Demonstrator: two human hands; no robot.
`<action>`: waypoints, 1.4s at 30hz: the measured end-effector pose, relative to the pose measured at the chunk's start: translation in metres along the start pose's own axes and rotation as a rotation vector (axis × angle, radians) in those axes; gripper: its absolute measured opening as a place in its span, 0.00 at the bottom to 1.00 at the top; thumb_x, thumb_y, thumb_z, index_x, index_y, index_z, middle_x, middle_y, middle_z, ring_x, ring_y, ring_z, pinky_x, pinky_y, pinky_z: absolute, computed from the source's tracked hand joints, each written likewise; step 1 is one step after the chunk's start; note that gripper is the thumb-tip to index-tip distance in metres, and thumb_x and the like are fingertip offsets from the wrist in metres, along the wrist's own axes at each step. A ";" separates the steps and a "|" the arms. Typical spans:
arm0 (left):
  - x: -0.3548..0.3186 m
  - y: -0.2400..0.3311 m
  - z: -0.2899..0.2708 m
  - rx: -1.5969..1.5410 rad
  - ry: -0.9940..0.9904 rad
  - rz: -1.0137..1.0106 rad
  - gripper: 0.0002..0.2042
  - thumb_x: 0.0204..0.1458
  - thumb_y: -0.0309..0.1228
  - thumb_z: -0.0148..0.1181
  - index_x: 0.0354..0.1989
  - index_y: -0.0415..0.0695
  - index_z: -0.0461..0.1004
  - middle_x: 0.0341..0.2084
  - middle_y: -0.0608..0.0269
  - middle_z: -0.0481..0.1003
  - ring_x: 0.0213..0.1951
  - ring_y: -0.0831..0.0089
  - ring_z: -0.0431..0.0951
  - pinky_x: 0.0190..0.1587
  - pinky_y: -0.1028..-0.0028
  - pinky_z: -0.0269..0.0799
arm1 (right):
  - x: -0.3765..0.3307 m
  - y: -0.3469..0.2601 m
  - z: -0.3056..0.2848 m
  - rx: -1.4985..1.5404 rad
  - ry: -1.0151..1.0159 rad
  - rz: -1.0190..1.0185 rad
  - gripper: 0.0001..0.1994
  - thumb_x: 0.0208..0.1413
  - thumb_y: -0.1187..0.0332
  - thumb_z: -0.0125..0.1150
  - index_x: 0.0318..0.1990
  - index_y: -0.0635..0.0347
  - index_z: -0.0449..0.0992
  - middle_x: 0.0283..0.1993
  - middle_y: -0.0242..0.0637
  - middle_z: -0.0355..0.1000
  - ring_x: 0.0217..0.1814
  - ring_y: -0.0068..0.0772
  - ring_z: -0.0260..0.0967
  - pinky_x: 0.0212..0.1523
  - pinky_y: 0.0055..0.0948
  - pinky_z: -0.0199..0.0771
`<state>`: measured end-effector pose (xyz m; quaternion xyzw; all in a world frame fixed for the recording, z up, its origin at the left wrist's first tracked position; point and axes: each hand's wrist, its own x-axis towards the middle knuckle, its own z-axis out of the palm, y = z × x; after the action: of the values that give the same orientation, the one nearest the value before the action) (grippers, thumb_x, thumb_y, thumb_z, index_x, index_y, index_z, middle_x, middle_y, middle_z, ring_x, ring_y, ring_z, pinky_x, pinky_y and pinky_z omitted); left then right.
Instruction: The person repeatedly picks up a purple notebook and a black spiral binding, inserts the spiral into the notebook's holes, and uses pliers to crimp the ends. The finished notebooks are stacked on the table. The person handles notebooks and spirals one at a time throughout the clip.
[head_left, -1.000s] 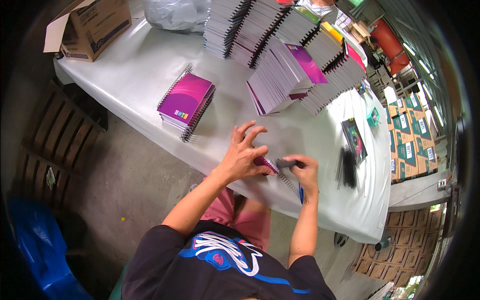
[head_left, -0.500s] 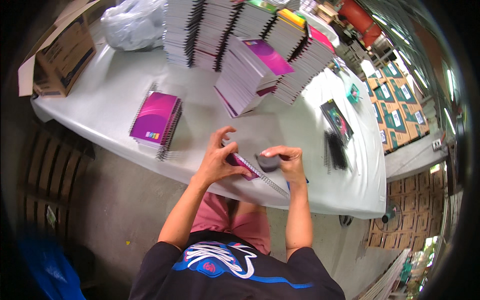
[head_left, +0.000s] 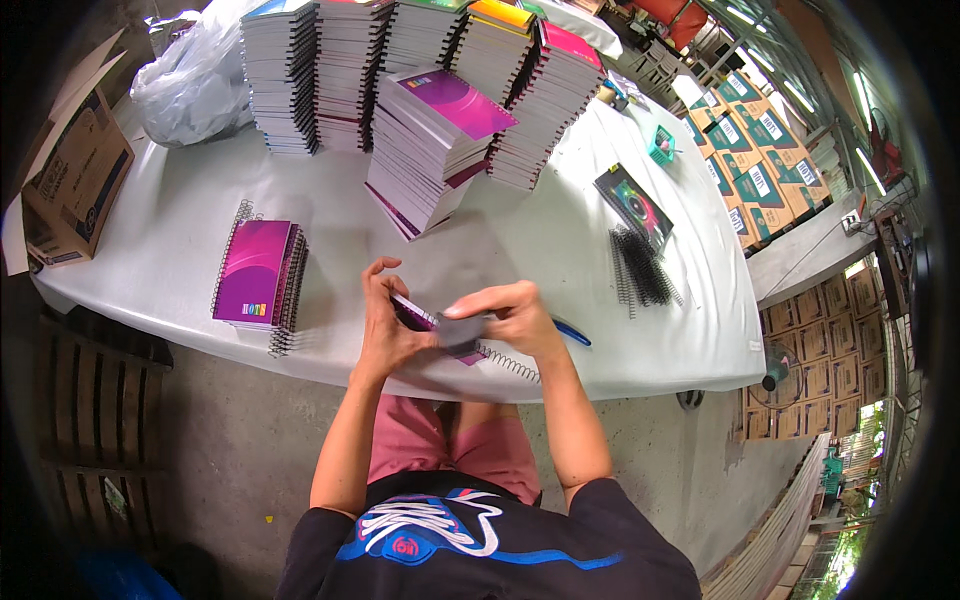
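We could not identify the dark grey piece (head_left: 460,333), blurred in the right hand (head_left: 512,315) and hiding part of the purple notebook (head_left: 412,316), while the view's lower edge cropped a blue object (head_left: 125,577).

Left hand (head_left: 383,335) pinches a purple notebook (head_left: 412,318), right hand (head_left: 515,318) has some blurry dark thingy (head_left: 460,333) over it, coil-bound purple stack (head_left: 257,270) left of both.

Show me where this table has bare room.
Free: between the box and the small pile; between that pile and the left hand; right of the pen, in front of the coils. Crowded: the back, under tall stacks and the bag.
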<state>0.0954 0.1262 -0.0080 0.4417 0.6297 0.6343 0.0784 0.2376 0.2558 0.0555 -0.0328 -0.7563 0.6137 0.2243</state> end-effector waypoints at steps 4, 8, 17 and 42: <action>0.002 -0.009 0.004 -0.086 -0.038 -0.088 0.48 0.12 0.42 0.83 0.43 0.41 0.56 0.42 0.59 0.58 0.34 0.73 0.62 0.36 0.75 0.64 | 0.009 0.006 -0.015 -0.190 0.145 0.270 0.15 0.39 0.86 0.55 0.36 0.64 0.81 0.34 0.38 0.79 0.37 0.22 0.74 0.41 0.22 0.73; 0.001 -0.008 0.001 -0.078 -0.120 -0.178 0.47 0.14 0.44 0.82 0.44 0.39 0.56 0.41 0.60 0.56 0.34 0.73 0.61 0.38 0.75 0.64 | 0.021 0.008 0.000 -0.324 0.047 0.263 0.14 0.41 0.85 0.55 0.36 0.64 0.81 0.30 0.32 0.77 0.30 0.16 0.67 0.33 0.19 0.69; 0.001 -0.019 0.005 -0.006 -0.090 -0.038 0.49 0.17 0.44 0.81 0.47 0.38 0.55 0.41 0.63 0.55 0.38 0.73 0.60 0.42 0.76 0.62 | 0.033 0.021 -0.007 -0.900 0.180 0.266 0.12 0.40 0.75 0.58 0.36 0.57 0.82 0.34 0.47 0.76 0.34 0.36 0.76 0.38 0.32 0.74; -0.010 0.060 0.003 0.114 0.485 0.340 0.38 0.37 0.20 0.72 0.60 0.37 0.58 0.27 0.63 0.79 0.27 0.76 0.74 0.32 0.78 0.69 | -0.047 -0.096 0.074 -0.945 0.390 0.005 0.20 0.52 0.58 0.61 0.54 0.45 0.73 0.48 0.39 0.64 0.49 0.40 0.61 0.53 0.41 0.56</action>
<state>0.1307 0.1104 0.0394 0.3804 0.5816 0.6888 -0.2065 0.2731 0.1498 0.1208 -0.2464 -0.8952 0.1877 0.3204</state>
